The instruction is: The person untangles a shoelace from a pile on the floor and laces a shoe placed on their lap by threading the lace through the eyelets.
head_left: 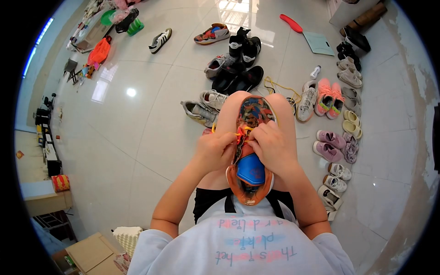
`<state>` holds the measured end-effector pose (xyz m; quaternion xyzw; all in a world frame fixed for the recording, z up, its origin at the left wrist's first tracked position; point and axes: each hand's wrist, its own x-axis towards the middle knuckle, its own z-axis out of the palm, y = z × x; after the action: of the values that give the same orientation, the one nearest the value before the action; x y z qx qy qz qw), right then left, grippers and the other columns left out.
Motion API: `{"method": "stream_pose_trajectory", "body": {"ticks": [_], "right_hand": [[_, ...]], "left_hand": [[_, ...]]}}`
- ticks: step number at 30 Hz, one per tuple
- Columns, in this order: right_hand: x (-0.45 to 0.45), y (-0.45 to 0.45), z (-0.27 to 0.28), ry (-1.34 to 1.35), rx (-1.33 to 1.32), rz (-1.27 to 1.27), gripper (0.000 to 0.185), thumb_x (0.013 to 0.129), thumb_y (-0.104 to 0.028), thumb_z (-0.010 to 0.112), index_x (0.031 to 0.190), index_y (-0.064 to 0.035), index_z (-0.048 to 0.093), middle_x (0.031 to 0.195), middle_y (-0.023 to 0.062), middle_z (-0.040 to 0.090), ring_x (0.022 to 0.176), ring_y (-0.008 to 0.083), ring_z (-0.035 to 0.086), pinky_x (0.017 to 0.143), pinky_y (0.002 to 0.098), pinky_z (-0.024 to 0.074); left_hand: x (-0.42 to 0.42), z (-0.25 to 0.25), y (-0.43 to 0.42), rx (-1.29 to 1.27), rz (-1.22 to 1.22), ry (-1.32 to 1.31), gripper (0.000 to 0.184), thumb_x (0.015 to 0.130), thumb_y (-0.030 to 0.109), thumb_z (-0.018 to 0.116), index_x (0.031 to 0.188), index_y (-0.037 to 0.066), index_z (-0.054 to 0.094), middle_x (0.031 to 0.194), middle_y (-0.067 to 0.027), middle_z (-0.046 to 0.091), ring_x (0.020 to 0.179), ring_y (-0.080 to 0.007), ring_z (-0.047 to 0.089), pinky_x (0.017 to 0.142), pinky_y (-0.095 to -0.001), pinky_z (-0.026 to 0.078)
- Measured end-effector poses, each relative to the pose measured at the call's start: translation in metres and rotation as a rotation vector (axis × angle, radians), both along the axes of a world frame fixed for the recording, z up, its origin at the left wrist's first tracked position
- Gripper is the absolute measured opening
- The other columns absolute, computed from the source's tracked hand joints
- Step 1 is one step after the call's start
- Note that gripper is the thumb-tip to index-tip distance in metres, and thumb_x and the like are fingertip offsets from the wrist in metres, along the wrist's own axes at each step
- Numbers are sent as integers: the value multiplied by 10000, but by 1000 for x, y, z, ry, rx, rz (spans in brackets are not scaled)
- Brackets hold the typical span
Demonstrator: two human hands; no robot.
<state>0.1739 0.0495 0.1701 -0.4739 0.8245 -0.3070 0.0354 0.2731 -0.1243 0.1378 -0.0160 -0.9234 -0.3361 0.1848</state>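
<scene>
A multicoloured sneaker rests on my lap with its patterned toe pointing away and its orange heel toward me. Blue lining shows in its opening. A yellow shoelace runs across the front of the opening, beside a red part of the shoe. My left hand is closed at the left side of the opening, fingers pinching the lace. From the right, my right hand is also closed, its thumb and fingers on the lace near the tongue. The fingertips partly cover the lace holes.
A matching sneaker lies on the tiled floor ahead, near black sneakers and grey shoes. More pairs, including pink sneakers, line the right wall. A red-handled dustpan and a yellow cord lie ahead right.
</scene>
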Motion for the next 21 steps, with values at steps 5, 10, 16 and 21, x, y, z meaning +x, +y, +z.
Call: {"method": "stream_pose_trajectory", "body": {"ticks": [5,10,16,21], "right_hand": [[0,0,-3,-30,-18,15,98,788,-114,661,817,-52,591,805,83,550,835,272,507,741,369,447],[2,-3,-6,-83,-55,-49,103,819,-105,634,827,-31,563,820,116,536,845,296,500,756,387,433],[1,0,-9,-156,-91,-43,92,847,-82,581,827,-13,523,873,143,511,856,320,476,767,410,411],[0,3,-13,-270,-174,-51,64,852,-53,536,822,-6,504,866,141,496,848,319,467,767,403,399]], "left_hand": [[-1,-12,-6,633,-6,-349,41,815,37,585,836,8,604,677,-29,585,607,-93,536,542,-261,433],[-12,9,-10,836,-33,-627,61,831,52,598,824,-9,593,690,16,578,621,-65,494,557,-236,416],[-10,19,-7,427,-5,-503,91,811,61,672,850,19,601,633,-3,547,562,-70,455,530,-230,393],[-5,8,0,142,-73,-18,181,757,66,726,911,52,632,677,-95,595,531,-201,562,514,-283,447]]}}
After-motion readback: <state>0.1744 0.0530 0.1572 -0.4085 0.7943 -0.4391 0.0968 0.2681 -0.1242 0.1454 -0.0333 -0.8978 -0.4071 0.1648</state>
